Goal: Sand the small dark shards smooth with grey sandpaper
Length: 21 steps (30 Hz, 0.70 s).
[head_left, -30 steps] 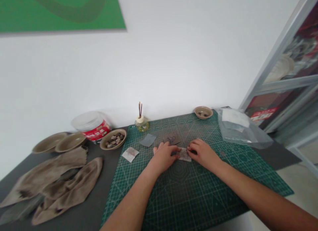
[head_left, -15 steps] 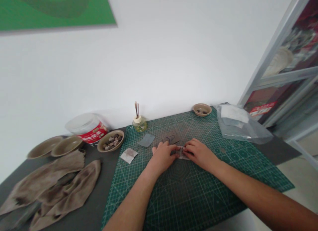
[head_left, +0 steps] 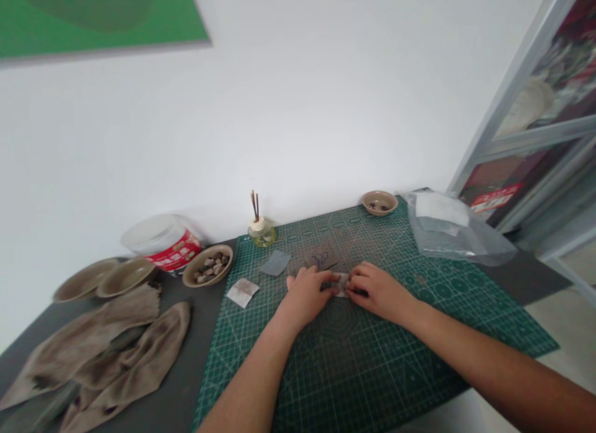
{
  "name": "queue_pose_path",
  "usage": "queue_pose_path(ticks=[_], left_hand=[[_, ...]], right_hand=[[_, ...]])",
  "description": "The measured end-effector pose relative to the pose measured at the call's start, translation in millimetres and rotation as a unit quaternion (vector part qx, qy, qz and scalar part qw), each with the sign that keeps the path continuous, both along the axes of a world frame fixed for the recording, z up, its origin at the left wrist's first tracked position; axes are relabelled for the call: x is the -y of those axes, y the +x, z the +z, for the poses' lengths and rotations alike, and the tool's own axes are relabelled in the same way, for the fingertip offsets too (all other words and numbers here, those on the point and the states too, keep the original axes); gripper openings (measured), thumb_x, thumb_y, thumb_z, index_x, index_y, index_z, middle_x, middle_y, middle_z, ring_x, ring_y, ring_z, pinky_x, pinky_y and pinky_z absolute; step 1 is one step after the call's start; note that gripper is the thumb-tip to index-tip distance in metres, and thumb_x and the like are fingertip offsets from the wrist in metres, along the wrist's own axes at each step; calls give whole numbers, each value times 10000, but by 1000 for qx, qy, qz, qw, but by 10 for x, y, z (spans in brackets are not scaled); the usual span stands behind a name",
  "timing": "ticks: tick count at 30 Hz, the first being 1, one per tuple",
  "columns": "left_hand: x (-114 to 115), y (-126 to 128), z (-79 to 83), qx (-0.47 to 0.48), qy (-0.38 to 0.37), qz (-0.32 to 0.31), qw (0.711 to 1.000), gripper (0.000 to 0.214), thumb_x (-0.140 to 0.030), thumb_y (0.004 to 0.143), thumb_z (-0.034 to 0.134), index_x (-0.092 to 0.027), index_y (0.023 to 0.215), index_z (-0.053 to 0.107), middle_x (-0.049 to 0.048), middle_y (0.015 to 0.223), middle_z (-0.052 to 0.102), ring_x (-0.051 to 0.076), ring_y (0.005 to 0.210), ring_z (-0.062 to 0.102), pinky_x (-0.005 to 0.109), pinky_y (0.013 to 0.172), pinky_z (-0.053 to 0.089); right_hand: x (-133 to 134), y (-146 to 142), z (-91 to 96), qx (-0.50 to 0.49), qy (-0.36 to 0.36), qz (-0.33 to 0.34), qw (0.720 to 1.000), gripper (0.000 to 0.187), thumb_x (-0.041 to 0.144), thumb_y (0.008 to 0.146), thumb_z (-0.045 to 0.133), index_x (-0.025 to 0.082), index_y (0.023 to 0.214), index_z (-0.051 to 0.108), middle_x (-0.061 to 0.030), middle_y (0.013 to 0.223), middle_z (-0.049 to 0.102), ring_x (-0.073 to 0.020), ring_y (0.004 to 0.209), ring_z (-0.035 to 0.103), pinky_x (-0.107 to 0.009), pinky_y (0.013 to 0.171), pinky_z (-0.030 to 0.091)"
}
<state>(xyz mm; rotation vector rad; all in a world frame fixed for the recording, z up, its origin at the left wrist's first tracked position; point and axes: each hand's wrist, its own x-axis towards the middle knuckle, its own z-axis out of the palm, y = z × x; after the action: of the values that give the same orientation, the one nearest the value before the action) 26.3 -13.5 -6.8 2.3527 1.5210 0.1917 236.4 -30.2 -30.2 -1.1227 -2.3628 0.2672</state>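
Roughly at the mat's middle lies a pale paper; the left hand touches it, thumb and forefinger parted, and the right hand bunches its fingertips there, whether pinching anything I cannot tell.

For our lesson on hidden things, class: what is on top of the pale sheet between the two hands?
Over the pale sheet are the left hand at one end and the right hand at the other. A middle strip shows; anything under the fingers cannot be seen.
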Motion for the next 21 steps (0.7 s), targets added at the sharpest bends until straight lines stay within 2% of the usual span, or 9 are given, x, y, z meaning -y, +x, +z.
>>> queue_pose_path(ticks=[2,5,9,15,21], left_hand=[[-3,-3,-2,1,3,-2,1000,283,-434,860,563,-432,1125,661,50,1030,632,306,1062,509,482,875,348],[-5,-9,-7,2,6,-4,1000,290,-442,858,559,-438,1130,658,46,1026,633,310,1063,512,482,871,351],[-5,-10,-16,3,11,-6,1000,289,-427,855,558,-449,1124,658,42,1021,635,316,1059,518,486,865,355],[1,-12,-23,13,15,-6,1000,299,-422,854,555,-429,1134,659,59,1017,637,321,1044,518,500,857,350],[10,-24,-41,20,22,-3,1000,290,-410,852,552,-425,1121,661,56,1031,632,324,1047,520,524,867,346]], right_hand=[[1,-10,-1,1,8,1,1000,89,222,907,596,200,842,652,-47,873,609,-204,899,526,-338,813,442],[4,-15,-4,4,17,-50,999,119,213,884,616,186,769,633,-56,849,601,-216,885,522,-351,800,445],[1,-4,-16,2,2,-3,1000,103,238,907,604,200,826,656,-45,889,627,-199,886,533,-335,811,450],[-60,-12,-40,0,13,-52,999,105,255,920,595,195,878,670,-57,931,650,-219,928,535,-363,846,450],[-15,17,-24,5,7,-9,1000,109,237,911,593,198,828,652,-52,914,646,-211,892,544,-356,817,455]])
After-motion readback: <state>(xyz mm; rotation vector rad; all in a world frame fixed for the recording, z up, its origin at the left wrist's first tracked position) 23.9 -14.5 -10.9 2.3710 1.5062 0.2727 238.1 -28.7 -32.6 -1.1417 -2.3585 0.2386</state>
